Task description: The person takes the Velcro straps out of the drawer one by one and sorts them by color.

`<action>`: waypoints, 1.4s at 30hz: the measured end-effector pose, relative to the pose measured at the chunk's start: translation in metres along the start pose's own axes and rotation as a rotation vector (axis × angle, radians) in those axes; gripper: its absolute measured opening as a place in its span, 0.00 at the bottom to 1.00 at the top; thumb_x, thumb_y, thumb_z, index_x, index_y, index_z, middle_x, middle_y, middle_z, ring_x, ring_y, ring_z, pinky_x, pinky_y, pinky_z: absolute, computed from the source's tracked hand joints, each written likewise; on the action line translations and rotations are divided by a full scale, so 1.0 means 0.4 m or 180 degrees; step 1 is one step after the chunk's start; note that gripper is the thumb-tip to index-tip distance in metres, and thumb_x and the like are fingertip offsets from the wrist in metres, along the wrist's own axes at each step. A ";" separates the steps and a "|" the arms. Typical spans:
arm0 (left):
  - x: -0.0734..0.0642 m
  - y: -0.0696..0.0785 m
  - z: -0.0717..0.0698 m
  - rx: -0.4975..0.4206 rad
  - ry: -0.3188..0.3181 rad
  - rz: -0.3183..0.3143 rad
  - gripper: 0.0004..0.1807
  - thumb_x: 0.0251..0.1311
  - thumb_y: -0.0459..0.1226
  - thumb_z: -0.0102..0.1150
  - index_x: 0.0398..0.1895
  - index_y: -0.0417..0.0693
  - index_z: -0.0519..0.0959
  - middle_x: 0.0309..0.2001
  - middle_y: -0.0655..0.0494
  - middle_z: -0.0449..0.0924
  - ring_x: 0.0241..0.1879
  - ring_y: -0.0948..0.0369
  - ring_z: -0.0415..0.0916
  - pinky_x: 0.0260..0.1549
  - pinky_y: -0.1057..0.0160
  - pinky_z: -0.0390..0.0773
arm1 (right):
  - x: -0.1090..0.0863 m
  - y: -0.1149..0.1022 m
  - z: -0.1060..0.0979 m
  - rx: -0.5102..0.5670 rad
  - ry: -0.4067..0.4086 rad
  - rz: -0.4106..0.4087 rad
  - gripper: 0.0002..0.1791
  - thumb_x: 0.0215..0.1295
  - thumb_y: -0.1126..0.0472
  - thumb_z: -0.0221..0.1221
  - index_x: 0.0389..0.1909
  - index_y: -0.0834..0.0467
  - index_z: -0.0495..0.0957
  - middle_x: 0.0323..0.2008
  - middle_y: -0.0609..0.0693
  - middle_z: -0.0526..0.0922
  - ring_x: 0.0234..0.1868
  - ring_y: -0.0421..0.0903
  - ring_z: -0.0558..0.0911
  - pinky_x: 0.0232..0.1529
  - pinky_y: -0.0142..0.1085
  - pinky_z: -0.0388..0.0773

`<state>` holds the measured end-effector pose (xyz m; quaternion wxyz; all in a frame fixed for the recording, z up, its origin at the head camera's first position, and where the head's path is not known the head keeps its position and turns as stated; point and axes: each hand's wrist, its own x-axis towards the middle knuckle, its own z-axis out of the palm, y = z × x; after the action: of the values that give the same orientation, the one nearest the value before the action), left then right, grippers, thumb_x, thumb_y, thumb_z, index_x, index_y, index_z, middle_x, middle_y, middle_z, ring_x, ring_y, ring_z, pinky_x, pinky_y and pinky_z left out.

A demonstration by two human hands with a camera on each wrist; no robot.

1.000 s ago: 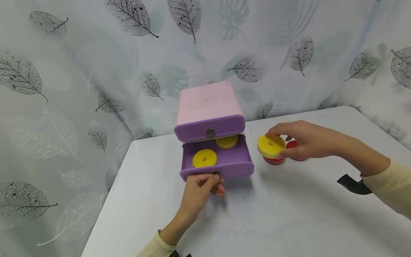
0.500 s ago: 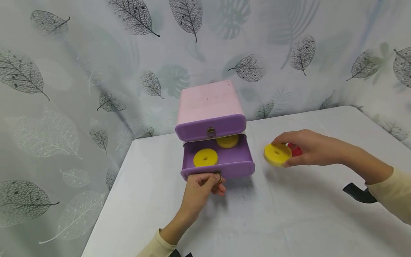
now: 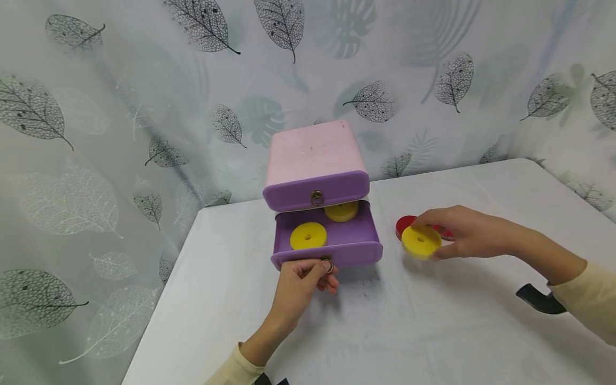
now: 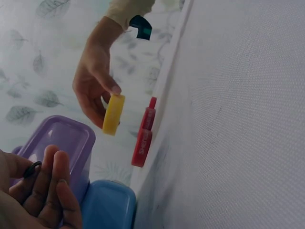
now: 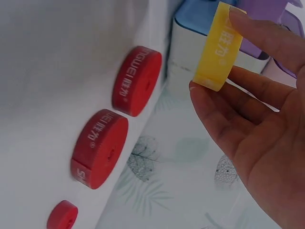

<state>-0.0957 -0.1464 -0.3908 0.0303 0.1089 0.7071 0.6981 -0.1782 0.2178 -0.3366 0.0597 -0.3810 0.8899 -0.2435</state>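
My left hand [image 3: 293,291] pinches the ring pull [image 3: 328,266] of a purple drawer [image 3: 353,254], which stands pulled out. Inside it lie two yellow tape rolls, one near the front [image 3: 308,236] and another [image 3: 342,212] farther back, partly under the unit's upper section. To the right of the drawer, my right hand [image 3: 469,232] holds a third yellow tape roll [image 3: 421,243] between thumb and fingers. The left wrist view shows this roll [image 4: 113,115] raised off the table. Red tape rolls [image 5: 137,81] stay on the table beside it, partly covered by the hand in the head view.
The pink drawer unit [image 3: 313,152] has an upper purple drawer [image 3: 337,188], pushed in. A blue drawer front [image 4: 108,205] shows in the left wrist view. A leaf-patterned curtain [image 3: 298,85] hangs behind the white table [image 3: 231,251].
My right hand has moved rightward and nearer to me with the yellow tape roll, uncovering part of a red roll. The left hand keeps its hold on the ring pull.
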 end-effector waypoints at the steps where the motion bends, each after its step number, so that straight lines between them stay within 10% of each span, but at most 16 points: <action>1: 0.000 0.000 0.000 -0.0001 -0.0005 0.0002 0.17 0.75 0.37 0.59 0.38 0.28 0.86 0.30 0.40 0.86 0.27 0.50 0.86 0.36 0.55 0.86 | -0.001 0.002 0.004 -0.0007 -0.0015 -0.0014 0.30 0.56 0.57 0.79 0.59 0.52 0.80 0.48 0.37 0.80 0.46 0.41 0.78 0.48 0.44 0.84; 42: 0.002 -0.002 -0.003 0.0020 -0.0031 0.0008 0.15 0.74 0.38 0.60 0.37 0.32 0.87 0.29 0.40 0.86 0.27 0.49 0.86 0.36 0.54 0.86 | -0.015 0.044 0.102 0.0152 -0.0312 0.0229 0.33 0.51 0.53 0.80 0.59 0.54 0.80 0.51 0.41 0.82 0.47 0.43 0.80 0.45 0.39 0.84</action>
<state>-0.0969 -0.1474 -0.3914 0.0325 0.1132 0.7090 0.6953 -0.1733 0.2165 -0.3812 0.1211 -0.3587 0.8930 -0.2434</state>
